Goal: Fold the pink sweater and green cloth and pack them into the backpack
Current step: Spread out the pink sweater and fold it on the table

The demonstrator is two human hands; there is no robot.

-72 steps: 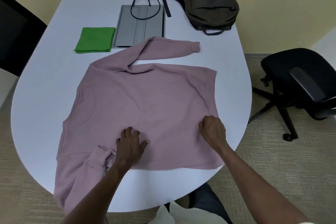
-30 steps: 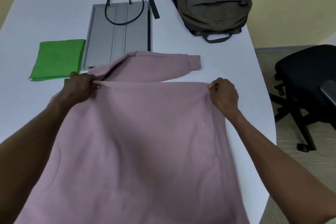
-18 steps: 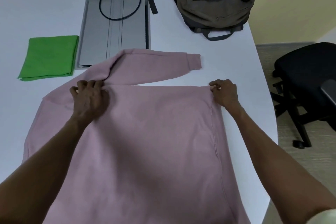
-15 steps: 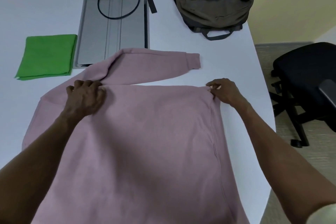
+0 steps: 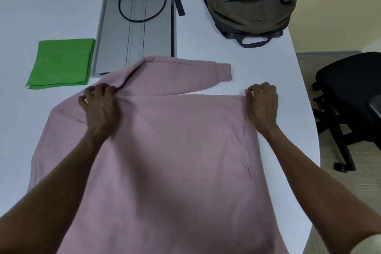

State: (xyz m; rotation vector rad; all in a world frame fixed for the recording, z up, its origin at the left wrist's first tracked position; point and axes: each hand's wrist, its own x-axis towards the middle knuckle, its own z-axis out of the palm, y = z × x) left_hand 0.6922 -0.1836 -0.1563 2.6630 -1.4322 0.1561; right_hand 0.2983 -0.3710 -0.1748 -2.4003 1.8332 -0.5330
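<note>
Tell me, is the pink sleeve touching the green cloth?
Apart. The head view shows bare white table between the pink sweater sleeve and the green cloth.

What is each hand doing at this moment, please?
Left hand: fingers curled, gripping the pink sweater at its far edge.
Right hand: fingers curled, gripping the sweater's far right corner.
</note>
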